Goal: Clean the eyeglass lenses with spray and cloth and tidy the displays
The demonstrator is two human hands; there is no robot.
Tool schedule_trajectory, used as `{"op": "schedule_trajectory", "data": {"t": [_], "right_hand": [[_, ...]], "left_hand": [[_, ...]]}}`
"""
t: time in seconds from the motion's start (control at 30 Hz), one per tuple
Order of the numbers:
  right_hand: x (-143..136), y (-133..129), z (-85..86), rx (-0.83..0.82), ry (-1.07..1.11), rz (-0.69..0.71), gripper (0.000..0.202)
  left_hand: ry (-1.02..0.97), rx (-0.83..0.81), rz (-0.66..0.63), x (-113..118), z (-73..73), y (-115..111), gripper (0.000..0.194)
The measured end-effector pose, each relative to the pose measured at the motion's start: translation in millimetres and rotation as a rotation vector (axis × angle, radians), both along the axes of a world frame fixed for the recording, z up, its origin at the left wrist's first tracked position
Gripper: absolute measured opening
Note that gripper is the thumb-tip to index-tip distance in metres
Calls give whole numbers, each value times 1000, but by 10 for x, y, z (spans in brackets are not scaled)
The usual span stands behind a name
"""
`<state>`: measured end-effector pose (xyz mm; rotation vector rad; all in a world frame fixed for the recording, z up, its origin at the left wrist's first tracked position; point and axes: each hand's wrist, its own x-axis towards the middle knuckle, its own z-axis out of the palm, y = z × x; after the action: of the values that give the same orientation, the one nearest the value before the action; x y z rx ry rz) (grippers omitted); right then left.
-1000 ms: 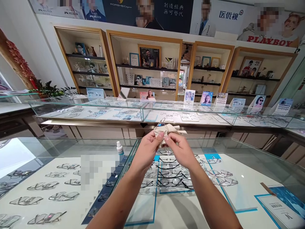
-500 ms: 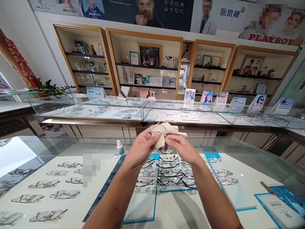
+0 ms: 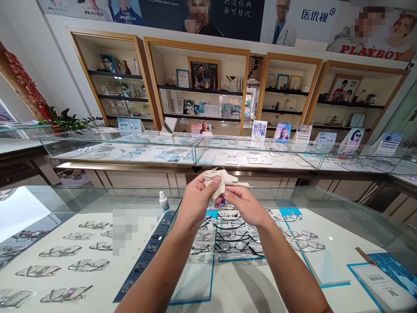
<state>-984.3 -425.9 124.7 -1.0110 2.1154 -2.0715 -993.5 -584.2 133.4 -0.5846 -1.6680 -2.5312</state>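
Observation:
Above the glass counter, both hands come together at a crumpled cream cloth (image 3: 230,179). My left hand (image 3: 197,200) is closed on the cloth, thumb pressed on top of it. A pair of glasses (image 3: 223,202) is mostly covered by cloth and fingers; a purple-tinted lens glint shows below, and a thin wire part shows at the cloth's top. My right hand (image 3: 246,203) pinches the glasses at the cloth's lower right edge, its thumb pointing left. The exact grip of its fingertips is hidden.
A small white spray bottle (image 3: 163,201) stands on the glass counter (image 3: 257,287), left of my hands. Rows of eyeglasses (image 3: 233,237) lie under the glass. Beyond are another glass display case (image 3: 195,152) with stand-up cards (image 3: 259,130) and wooden wall shelves (image 3: 198,48).
Both hands have shifted slightly left with the cloth. The cloth now covers more of the glasses, hiding the round rim that showed before. My left thumb sits a little higher.

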Motion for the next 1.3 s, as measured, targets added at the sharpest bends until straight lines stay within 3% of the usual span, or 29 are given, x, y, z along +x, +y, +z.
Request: {"op": "schedule_trajectory", "data": {"t": [0.13,0.27,0.53,0.6,0.77,0.93,1.13,1.3], "right_hand": [[-30,-44,-33,-77,51,-47,44],[-39,-36,-49,-54,88,-94,44],[40,-35,3,29,48,-27,52],[47,-9,8,52,42,-33,51],[35,93,48,75,63,-33,47],[17,91,66,-8,44,-40,46],[64,0,39,2,-15,-51,50],[89,32,62,41,0,-44,45]], "left_hand": [[-60,89,69,47,-32,125,50],[-13,106,109,63,-89,191,46],[41,95,218,11,-144,166,44],[59,36,165,-19,-135,99,42],[114,-135,-130,-93,-28,-133,41],[117,-119,-193,-82,25,-124,40],[160,-57,32,-42,-120,52,34],[156,-131,95,-43,-97,-90,41]]}}
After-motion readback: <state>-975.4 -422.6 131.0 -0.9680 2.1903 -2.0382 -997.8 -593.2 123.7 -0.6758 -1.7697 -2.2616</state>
